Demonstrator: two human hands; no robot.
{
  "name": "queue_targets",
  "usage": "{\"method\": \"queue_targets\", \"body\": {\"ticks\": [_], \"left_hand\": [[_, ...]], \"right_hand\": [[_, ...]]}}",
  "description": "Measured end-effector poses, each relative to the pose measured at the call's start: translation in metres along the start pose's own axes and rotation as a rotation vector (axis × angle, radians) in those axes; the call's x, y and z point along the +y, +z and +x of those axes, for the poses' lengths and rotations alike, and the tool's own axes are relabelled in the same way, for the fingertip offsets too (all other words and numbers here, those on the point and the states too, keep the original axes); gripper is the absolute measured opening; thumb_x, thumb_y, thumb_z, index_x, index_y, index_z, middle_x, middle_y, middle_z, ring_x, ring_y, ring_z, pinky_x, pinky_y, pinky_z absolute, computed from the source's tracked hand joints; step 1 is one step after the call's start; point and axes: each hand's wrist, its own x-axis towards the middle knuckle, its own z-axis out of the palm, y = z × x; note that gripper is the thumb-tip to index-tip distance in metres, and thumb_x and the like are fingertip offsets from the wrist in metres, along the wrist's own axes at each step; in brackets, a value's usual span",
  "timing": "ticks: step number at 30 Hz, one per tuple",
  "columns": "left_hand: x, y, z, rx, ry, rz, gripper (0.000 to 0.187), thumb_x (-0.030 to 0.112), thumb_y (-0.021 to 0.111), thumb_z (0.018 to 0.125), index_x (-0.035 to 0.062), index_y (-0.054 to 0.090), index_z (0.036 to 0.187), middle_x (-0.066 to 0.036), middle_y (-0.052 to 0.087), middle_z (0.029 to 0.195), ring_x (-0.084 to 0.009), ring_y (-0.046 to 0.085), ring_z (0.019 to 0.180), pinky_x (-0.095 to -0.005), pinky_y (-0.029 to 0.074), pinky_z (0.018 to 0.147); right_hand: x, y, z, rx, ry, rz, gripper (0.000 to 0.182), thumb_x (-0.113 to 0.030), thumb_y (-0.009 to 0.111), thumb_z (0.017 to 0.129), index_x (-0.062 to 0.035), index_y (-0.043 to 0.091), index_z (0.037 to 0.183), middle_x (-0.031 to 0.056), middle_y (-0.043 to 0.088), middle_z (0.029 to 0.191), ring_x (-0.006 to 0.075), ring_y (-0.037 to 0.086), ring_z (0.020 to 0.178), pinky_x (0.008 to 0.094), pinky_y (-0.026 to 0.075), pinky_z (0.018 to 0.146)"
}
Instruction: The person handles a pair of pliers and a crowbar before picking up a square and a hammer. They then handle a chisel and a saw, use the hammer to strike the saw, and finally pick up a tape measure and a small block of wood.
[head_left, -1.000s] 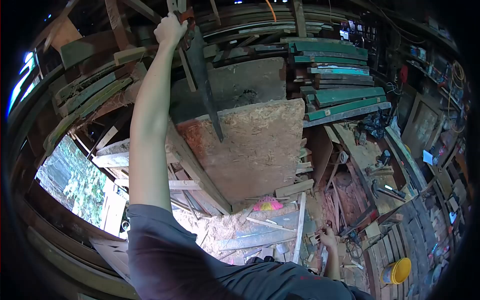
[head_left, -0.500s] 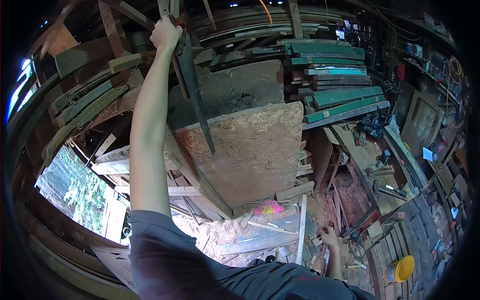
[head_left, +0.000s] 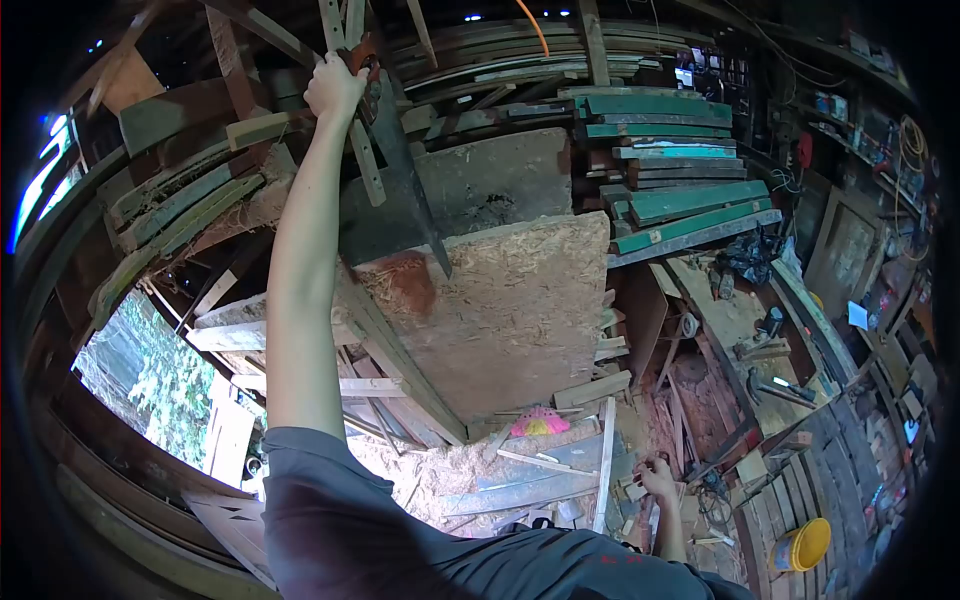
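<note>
My left hand (head_left: pixel 335 88) is raised high at the top left, its fingers closed at the reddish-brown handle of a hand saw (head_left: pixel 408 175). The saw's long dark blade slants down to the right, its tip in front of a rough particle board (head_left: pixel 500 310). Beside the blade hangs a narrow wooden strip (head_left: pixel 367 165) with holes. The fingers' exact wrap around the handle is partly hidden. Low on the right, my right hand (head_left: pixel 657 478) hangs with loosely curled fingers apart, above small wood scraps, with nothing visible held in it.
Green-painted boards (head_left: pixel 690 200) are stacked at the back. A workbench (head_left: pixel 735 305) on the right carries tools and a black bag. A yellow bucket (head_left: pixel 803 545) stands at the lower right. A pink-and-yellow object (head_left: pixel 540 421) lies below the particle board, near sawdust and loose boards.
The saw's tip has moved up and to the right, and its blade has shifted. My left hand is slightly lower. The hanging strip shows its broad face now. My right hand stays low.
</note>
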Motion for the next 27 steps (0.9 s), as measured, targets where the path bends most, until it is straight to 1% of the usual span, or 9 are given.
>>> {"method": "queue_targets", "body": {"ticks": [5, 8, 11, 13, 18, 20, 27], "left_hand": [[0.0, -0.004, -0.008, -0.045, -0.007, -0.004, 0.058, 0.045, 0.068, 0.074, 0.0036, 0.05, 0.111, -0.016, 0.06, 0.105, -0.0338, 0.062, 0.094, -0.0441, 0.051, 0.077], [0.001, -0.001, -0.015, -0.037, 0.009, 0.008, 0.06, 0.048, 0.067, 0.074, 0.0033, 0.05, 0.111, -0.017, 0.06, 0.106, -0.0341, 0.063, 0.093, -0.0443, 0.051, 0.077], [0.001, 0.005, -0.019, -0.012, 0.027, 0.028, 0.06, 0.049, 0.066, 0.074, 0.0031, 0.05, 0.109, -0.017, 0.06, 0.105, -0.0341, 0.063, 0.092, -0.0445, 0.051, 0.075], [0.002, 0.005, -0.02, -0.014, 0.036, 0.039, 0.06, 0.049, 0.066, 0.074, 0.0029, 0.05, 0.109, -0.018, 0.061, 0.105, -0.0341, 0.063, 0.092, -0.0445, 0.051, 0.075], [0.004, 0.002, -0.02, 0.059, 0.06, 0.101, 0.06, 0.052, 0.064, 0.074, 0.0025, 0.052, 0.105, -0.016, 0.063, 0.097, -0.0334, 0.064, 0.088, -0.0436, 0.051, 0.073], [0.003, 0.002, -0.017, 0.047, 0.058, 0.122, 0.06, 0.053, 0.063, 0.074, 0.0026, 0.052, 0.105, -0.016, 0.063, 0.097, -0.033, 0.065, 0.088, -0.0432, 0.051, 0.073], [0.008, -0.01, -0.004, -0.051, 0.04, 0.163, 0.056, 0.052, 0.062, 0.075, 0.0032, 0.061, 0.103, -0.016, 0.066, 0.095, -0.0316, 0.065, 0.088, -0.0408, 0.052, 0.074]], "right_hand": [[0.0, 0.0, 0.0, 0.003, -0.068, -0.024, 0.008, -0.003, 0.052, 0.082, 0.001, 0.058, 0.083, 0.0079, 0.06, 0.069, 0.0153, 0.061, 0.056, 0.0274, 0.047, 0.047], [-0.01, -0.002, -0.006, -0.01, -0.028, -0.014, 0.008, -0.003, 0.052, 0.082, 0.0007, 0.058, 0.083, 0.0076, 0.06, 0.068, 0.0151, 0.06, 0.056, 0.0277, 0.047, 0.048], [0.007, -0.006, 0.0, -0.031, -0.007, -0.045, 0.008, -0.003, 0.052, 0.082, 0.0004, 0.058, 0.083, 0.0074, 0.06, 0.068, 0.015, 0.06, 0.057, 0.028, 0.047, 0.049], [0.007, -0.006, -0.001, -0.043, 0.013, -0.01, 0.008, -0.003, 0.052, 0.082, 0.0002, 0.059, 0.083, 0.0074, 0.06, 0.068, 0.015, 0.06, 0.057, 0.0278, 0.047, 0.049], [-0.009, -0.007, -0.012, -0.024, 0.053, 0.003, 0.008, -0.003, 0.051, 0.083, -0.0007, 0.058, 0.085, 0.0072, 0.061, 0.069, 0.0149, 0.06, 0.058, 0.0277, 0.047, 0.049], [0.009, -0.01, -0.006, -0.027, 0.025, -0.031, 0.008, -0.003, 0.05, 0.083, -0.001, 0.058, 0.085, 0.007, 0.061, 0.07, 0.0145, 0.06, 0.058, 0.0278, 0.047, 0.049], [0.004, -0.012, -0.015, -0.032, 0.033, 0.009, 0.009, -0.003, 0.049, 0.084, -0.0013, 0.058, 0.083, 0.0063, 0.061, 0.072, 0.0142, 0.06, 0.058, 0.0271, 0.047, 0.048]]}}
